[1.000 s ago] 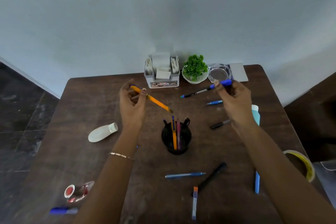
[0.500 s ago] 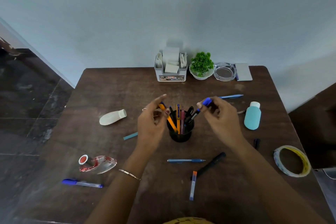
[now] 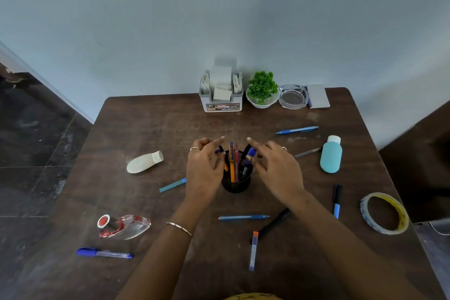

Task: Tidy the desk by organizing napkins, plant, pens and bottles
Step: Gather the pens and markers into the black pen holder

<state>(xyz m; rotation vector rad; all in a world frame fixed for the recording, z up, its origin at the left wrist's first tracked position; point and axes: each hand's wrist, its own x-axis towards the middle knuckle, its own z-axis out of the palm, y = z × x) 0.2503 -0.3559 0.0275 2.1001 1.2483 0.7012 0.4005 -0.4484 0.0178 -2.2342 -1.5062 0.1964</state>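
the black mesh pen cup (image 3: 235,185) is standing at the middle of the brown wooden table (image 3: 146,129). the left hand (image 3: 204,173) is hanging just left of it, fingers relaxed, gripping nothing. the right hand (image 3: 276,170) is touching a blue-capped pen (image 3: 252,152) inside it; pinching or not, i cannot tell.

left hand (image 3: 204,173): fingers loose | right hand (image 3: 275,170): index extended

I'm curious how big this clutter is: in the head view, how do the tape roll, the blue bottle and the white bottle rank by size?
1. tape roll: clearly the largest, though it also lies nearer the camera.
2. blue bottle and white bottle: they look about alike, so I won't rank them.
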